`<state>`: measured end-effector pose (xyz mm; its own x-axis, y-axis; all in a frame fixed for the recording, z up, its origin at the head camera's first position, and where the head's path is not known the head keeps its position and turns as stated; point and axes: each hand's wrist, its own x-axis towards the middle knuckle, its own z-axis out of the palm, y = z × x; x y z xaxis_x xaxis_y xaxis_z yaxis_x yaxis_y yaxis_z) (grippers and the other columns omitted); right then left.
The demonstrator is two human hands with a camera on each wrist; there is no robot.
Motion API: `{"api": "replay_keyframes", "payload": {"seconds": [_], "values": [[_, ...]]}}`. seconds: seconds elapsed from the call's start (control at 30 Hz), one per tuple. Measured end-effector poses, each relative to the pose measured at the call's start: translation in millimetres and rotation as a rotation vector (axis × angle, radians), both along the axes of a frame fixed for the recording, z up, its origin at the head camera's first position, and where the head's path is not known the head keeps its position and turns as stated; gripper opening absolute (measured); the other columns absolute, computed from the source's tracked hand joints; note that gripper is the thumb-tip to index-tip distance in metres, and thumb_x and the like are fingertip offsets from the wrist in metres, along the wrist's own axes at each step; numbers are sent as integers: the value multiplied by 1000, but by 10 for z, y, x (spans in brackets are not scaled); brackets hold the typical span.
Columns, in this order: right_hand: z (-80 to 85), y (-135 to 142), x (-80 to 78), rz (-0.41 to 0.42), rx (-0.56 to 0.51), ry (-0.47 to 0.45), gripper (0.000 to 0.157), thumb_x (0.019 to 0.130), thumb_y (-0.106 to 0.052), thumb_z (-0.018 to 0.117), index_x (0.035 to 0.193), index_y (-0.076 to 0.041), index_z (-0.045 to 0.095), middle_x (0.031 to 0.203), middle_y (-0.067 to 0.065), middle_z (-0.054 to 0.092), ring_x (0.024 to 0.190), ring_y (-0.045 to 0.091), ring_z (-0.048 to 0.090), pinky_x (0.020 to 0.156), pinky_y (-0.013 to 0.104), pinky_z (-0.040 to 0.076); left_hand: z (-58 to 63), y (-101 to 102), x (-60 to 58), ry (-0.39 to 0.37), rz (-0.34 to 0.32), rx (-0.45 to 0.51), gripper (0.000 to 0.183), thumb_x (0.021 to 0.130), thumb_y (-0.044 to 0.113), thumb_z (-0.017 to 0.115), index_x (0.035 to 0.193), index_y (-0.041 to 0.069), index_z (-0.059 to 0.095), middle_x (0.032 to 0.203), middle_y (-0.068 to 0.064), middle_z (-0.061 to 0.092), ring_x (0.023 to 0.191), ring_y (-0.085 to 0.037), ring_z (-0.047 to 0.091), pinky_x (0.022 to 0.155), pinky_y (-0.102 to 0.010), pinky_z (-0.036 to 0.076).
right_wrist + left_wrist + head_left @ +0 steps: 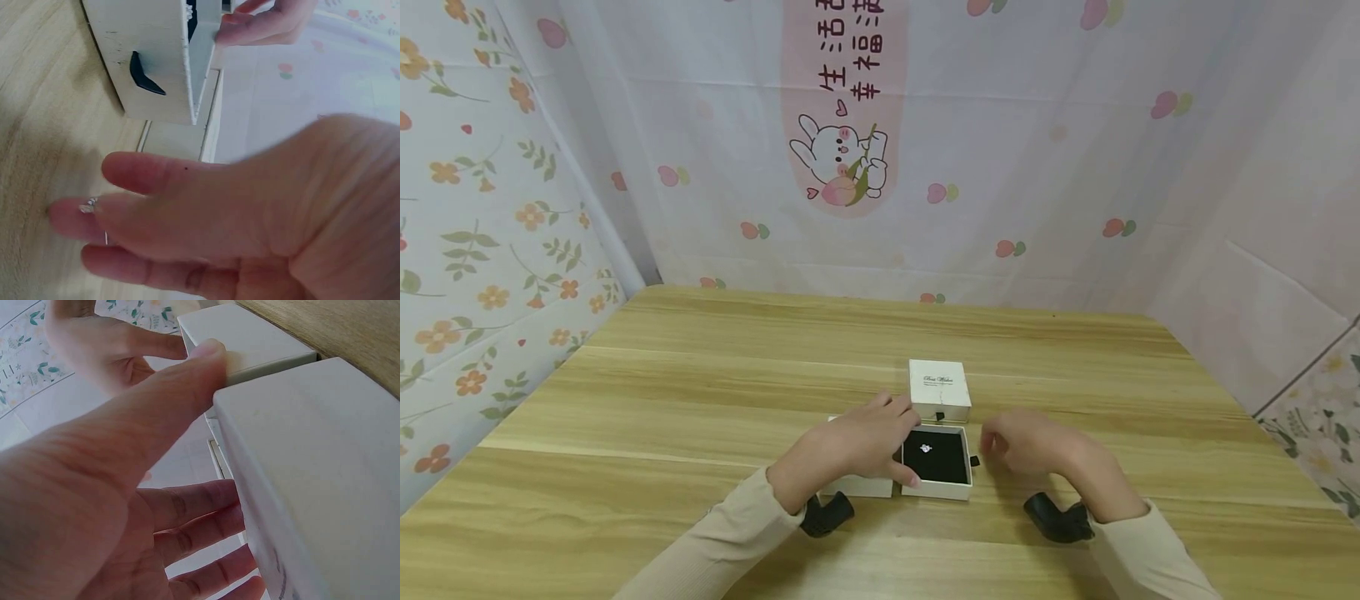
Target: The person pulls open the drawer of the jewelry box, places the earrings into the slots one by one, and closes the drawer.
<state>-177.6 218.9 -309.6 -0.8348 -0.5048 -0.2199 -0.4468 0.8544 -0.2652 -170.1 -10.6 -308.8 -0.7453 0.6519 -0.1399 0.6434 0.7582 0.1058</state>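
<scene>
My left hand holds the left end of an open white jewellery box tray, thumb at its near corner and fingers toward its far side. The tray has a black lining with a small silver jewellery piece on it, and a black pull tab. Just right of the tray, my right hand pinches a tiny silver jewellery piece with a clear stone between thumb and finger. Most of that piece is hidden by the fingers, so I cannot tell whether it is a ring or an earring.
Behind the tray stands a closed white box with printed lettering and a black tab. Another white box lies under my left hand, left of the tray. The wooden table reaches back to a patterned curtain.
</scene>
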Motion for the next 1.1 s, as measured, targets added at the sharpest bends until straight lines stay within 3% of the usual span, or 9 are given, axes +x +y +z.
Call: {"api": "replay_keyframes", "payload": {"seconds": [0.2, 0.5, 0.93, 1.1], "values": [[16, -5, 2, 37, -51, 28, 33, 72, 18, 48, 81, -8, 66, 70, -4, 55, 68, 10, 47, 62, 24, 42, 12, -1, 5, -4, 0, -3, 69, 78, 51, 67, 131, 10, 48, 129, -2, 46, 113, -17, 42, 97, -28, 40], [46, -1, 7, 30, -47, 14, 18, 75, 11, 60, 77, -5, 68, 76, 0, 63, 70, 10, 54, 62, 25, 47, 20, -4, 10, -11, -5, 16, 68, 78, 49, 68, 130, 8, 49, 127, -3, 47, 111, -18, 42, 97, -29, 40], [12, -9, -11, 65, -15, 74, 20, 74, 10, 58, 76, -6, 70, 77, -1, 60, 73, 14, 56, 66, 25, 48, 10, -6, 2, -10, 1, 8, 69, 78, 50, 68, 130, 9, 48, 129, -2, 46, 114, -18, 41, 99, -28, 39], [6, -6, -12, 47, -22, 52, 14, 76, 8, 62, 77, -5, 69, 79, 1, 59, 73, 12, 55, 65, 25, 47, 7, -6, 3, -5, -3, 2, 69, 78, 51, 67, 130, 9, 48, 129, -2, 46, 115, -18, 41, 99, -28, 39]]}}
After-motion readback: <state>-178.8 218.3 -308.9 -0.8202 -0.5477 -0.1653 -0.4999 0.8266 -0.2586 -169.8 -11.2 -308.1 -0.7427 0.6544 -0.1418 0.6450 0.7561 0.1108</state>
